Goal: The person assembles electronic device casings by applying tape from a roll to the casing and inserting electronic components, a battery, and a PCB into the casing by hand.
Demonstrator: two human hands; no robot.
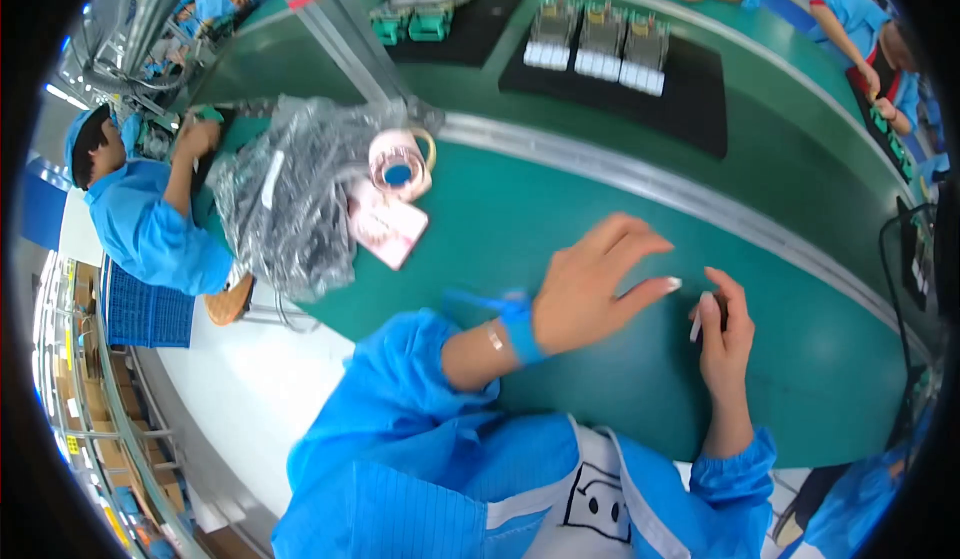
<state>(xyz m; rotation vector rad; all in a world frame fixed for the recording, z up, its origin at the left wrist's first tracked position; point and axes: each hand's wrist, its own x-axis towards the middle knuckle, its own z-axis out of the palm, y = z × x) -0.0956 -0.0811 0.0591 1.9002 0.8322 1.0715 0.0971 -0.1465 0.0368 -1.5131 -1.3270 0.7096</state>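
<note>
While the broad green tabletop [520, 229] fills most of the view, a pale metal rail [640, 184] runs across it and divides the near mat from the green strip beyond. On that far strip lie two flat black mats: the larger black mat [690, 99] carries a row of grey boxy parts with white fronts [600, 39], and the smaller black mat [470, 29] carries green blocky parts [412, 21]. Near the left edge of the near mat sits a crumpled clear plastic bag of dark parts [285, 194], with a pink flat packet [385, 224] touching its right side and a pink roll of tape with a blue core [400, 164] just above the packet. A person in a blue coat and cap [140, 209] sits to the left of the bag.

The left hand [590, 289], in a blue sleeve with a blue wrist strap [520, 329], lies loose on the mat, fingers spread, grasping nothing. The right hand [725, 324] is curled around a small dark object with a pale end [697, 321], which it holds upright between thumb and fingers. That small piece sits just beyond the left index fingertip, near it but not touching, and well apart from the bag and the tape.
</note>
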